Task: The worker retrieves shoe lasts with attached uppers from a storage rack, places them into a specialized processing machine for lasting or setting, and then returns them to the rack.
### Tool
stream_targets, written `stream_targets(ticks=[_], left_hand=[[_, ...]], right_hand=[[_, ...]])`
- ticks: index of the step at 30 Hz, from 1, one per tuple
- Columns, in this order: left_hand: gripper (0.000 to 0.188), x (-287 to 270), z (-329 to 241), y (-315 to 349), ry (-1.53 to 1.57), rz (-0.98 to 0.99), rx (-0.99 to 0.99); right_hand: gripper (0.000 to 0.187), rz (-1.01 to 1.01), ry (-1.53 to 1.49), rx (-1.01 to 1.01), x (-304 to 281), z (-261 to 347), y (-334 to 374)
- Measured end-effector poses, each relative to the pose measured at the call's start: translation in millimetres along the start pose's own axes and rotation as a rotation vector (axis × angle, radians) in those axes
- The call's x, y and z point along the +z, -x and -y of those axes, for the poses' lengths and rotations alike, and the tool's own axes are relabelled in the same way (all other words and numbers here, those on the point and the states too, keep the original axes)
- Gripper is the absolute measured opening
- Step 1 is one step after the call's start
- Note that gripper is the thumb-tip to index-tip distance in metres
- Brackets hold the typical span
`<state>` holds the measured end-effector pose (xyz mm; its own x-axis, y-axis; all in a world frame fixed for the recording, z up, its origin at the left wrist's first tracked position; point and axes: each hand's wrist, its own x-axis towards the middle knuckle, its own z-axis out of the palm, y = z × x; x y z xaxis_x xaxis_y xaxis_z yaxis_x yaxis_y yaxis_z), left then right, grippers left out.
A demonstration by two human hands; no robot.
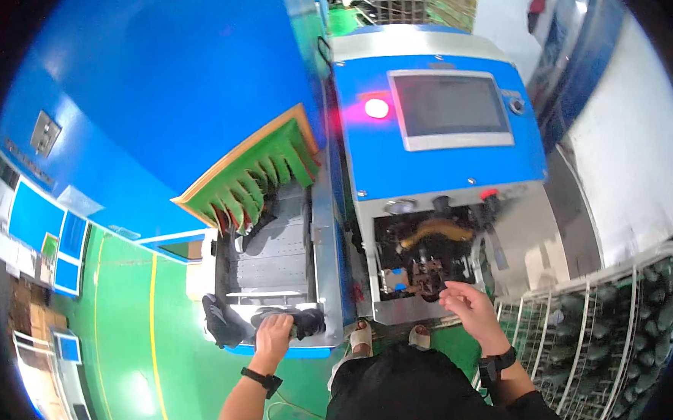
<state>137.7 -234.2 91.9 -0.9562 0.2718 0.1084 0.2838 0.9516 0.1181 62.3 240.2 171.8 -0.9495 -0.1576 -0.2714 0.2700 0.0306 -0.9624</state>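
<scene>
My left hand is closed over a black shoe that lies sideways on the metal end ledge of a conveyor. Just left of it, a second dark shoe with pale stripes leans at the ledge corner. My right hand hovers in front of the open bay of a blue machine, fingers loosely bent and apart, nothing seen in them. Close to its fingertips sit brownish metal clamp parts and a curved yellow-brown piece. Shadow hides the bay's depth.
Green flaps hang over the grey conveyor bed at the blue oven's mouth. A red lamp glows beside a dark screen. To the right stands a white wire rack holding several dark shoe-shaped pieces.
</scene>
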Motion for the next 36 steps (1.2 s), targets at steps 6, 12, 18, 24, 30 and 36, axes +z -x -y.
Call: stream_targets(ticks=[6,12,18,24,30,36], left_hand=[[0.013,58,50,39,-0.136,0.234,0.093],[0.041,8,93,-20,0.337,0.685,-0.320],[0.081,103,264,-89,0.512,-0.053,-0.742],[0.099,181,402,-114,1.349,-0.249,-1.091],[0.069,157,352,-173,0.663,-0.041,-0.987],[0.055,50,350,-130,0.855,0.313,-0.780]], right_hand=[[0.031,-0.031,0.495,-0.672,71,90,-36],[0.057,-0.441,0.945,-1.222,155,161,-103],[0.048,-0.753,1.368,-1.114,195,140,-163],[0.035,-0.727,1.464,-1.025,197,130,-162],[0.028,-0.768,1.566,-0.934,184,130,-149],[0.020,-0.802,1.484,-1.008,193,129,-159]])
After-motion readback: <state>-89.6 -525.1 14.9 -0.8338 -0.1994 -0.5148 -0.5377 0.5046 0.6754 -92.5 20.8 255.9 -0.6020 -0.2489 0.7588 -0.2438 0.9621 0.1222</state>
